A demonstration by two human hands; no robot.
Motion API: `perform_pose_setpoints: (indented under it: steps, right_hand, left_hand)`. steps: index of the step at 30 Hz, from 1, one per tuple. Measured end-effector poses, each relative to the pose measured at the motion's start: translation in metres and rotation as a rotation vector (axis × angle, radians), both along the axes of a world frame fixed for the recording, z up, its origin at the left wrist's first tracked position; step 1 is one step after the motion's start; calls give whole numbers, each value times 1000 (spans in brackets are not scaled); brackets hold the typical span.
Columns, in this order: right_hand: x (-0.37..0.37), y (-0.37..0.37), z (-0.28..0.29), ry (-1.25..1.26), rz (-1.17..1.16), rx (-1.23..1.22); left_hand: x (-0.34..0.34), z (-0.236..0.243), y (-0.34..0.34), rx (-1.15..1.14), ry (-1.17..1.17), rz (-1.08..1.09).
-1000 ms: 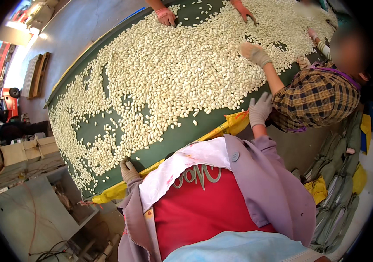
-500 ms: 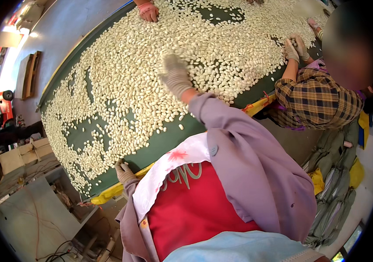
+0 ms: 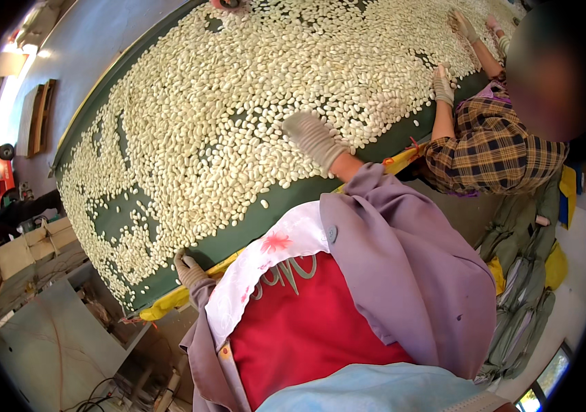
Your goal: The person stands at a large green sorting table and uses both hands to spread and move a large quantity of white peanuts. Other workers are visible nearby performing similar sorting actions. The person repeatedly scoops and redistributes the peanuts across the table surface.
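White beans [image 3: 190, 117] lie spread over a dark green sheet [image 3: 286, 189], heaped thickly in places and thin in others. My right hand [image 3: 312, 137], in a pale knitted glove, is palm-down among the beans near the close edge. Motion smears its fingers, and whether beans are under it is hidden. Farther left, my left hand [image 3: 191, 268], gloved too, rests at the near edge beside the outermost beans. Its fingers are slightly apart, with nothing visible between them.
At the right, a co-worker in a checked shirt [image 3: 492, 154] reaches over the beans with gloved hands [image 3: 443, 86]. Another person's pink-gloved hand [image 3: 227, 3] shows at the far edge. Green bundles [image 3: 512, 275] lie lower right; a grey metal panel [image 3: 60, 336] stands lower left.
My right hand has moved right and nearer to me across the beans; my left hand stays at the edge. The co-worker's hands have parted, and the pink-gloved hand has drawn back.
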State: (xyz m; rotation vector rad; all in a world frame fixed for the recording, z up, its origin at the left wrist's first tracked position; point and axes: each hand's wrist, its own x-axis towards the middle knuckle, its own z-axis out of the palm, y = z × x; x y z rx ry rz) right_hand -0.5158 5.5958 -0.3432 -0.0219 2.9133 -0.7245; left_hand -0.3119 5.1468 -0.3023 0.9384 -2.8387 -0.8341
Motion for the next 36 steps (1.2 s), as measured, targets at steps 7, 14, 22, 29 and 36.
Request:
perform_pose_setpoints:
  steps: [7, 14, 22, 29, 36]
  right_hand:
    - [4, 163, -13, 4, -288, -65]
    - [-24, 97, 35, -494, -511, 80]
    - [-18, 108, 4, -194, 6, 210]
    - [-12, 116, 8, -523, -295, -940]
    - [5, 81, 7, -180, 363, 46]
  left_hand:
    - [-2, -1, 21, 13, 21, -43]
    - [-5, -1, 39, -48, -14, -40]
    - [-9, -7, 65, -21, 41, -43]
    - [-6, -21, 75, -21, 115, -19]
    - [-10, -25, 92, -68, 109, -16]
